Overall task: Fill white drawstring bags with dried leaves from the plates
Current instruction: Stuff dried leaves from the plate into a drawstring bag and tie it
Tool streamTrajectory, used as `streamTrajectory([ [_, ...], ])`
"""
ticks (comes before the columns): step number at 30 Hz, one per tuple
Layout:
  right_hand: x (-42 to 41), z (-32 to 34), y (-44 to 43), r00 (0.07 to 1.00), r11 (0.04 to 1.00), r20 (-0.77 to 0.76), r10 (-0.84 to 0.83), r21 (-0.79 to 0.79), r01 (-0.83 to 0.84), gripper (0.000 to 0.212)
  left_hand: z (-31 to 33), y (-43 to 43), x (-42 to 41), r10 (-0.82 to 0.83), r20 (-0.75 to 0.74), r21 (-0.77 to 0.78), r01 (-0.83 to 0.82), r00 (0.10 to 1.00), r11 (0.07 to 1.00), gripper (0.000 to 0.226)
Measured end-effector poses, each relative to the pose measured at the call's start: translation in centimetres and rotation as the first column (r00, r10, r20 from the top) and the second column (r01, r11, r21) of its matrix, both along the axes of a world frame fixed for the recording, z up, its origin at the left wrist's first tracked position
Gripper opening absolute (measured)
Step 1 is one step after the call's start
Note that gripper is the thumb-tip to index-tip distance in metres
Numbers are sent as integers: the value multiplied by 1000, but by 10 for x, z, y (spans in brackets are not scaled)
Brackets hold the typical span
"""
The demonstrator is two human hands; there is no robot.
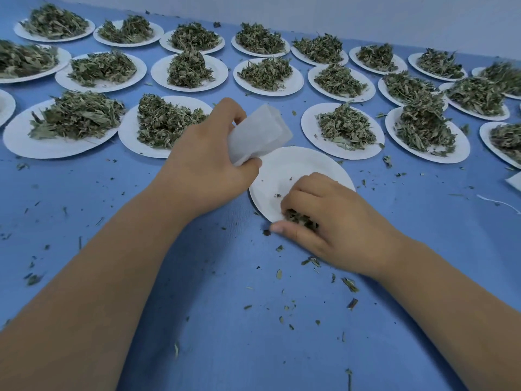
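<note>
left hand (208, 162) gripping bag (260, 134), right hand (324, 218) pinching leaves (300, 218)

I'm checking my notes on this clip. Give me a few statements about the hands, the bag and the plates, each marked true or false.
1. The left hand grips a white bag. True.
2. The right hand lies flat and holds nothing. False: its fingers curl round a clump of dried leaves.
3. The near plate under the right hand is heaped high. False: it is almost bare, with only crumbs left.
4. Leaf bits are scattered on the blue table. True.
5. The far plates carry piles of leaves. True.
</note>
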State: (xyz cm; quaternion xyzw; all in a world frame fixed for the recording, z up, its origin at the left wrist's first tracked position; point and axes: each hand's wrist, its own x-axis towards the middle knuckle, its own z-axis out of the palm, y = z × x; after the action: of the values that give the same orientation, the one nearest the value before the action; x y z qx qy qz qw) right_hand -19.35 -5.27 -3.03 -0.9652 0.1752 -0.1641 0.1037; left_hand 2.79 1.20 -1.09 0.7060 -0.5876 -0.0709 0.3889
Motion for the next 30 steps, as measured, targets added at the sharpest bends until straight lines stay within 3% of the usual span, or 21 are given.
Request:
streamTrajectory([
  [7,3,1,2,996,998,64,-64,-16,65,43,0,0,-2,-23,-9,41,24,1000,999,47],
  [10,7,12,-1,952,970,214,-220,154,190,44,1,0,-3,-13,3,47,12,1000,999,48],
  [12,14,25,-7,868,903,324,-376,337,266,43,1,0,-6,-8,3,38,8,1000,999,47],
  [14,26,43,-12,728,728,393,-562,652,210,49,2,1,-10,-1,2,20,1,1000,1000,46],
  [16,39,59,-21,539,409,371,-756,911,-53,46,3,2,-17,15,28,-13,-15,999,1000,43],
  [18,54,72,-28,396,144,277,-876,932,-332,39,3,3,-23,37,49,-57,-35,998,998,40],
  [20,69,81,-30,326,37,228,-917,864,-502,34,3,2,-26,48,64,-79,-43,997,996,38],
  [25,91,92,-22,287,38,249,-925,811,-583,26,4,0,-26,69,65,-124,-61,995,990,42],
  [30,97,97,-10,341,149,333,-879,872,-466,28,11,2,-23,66,3,-115,-65,998,991,19],
])
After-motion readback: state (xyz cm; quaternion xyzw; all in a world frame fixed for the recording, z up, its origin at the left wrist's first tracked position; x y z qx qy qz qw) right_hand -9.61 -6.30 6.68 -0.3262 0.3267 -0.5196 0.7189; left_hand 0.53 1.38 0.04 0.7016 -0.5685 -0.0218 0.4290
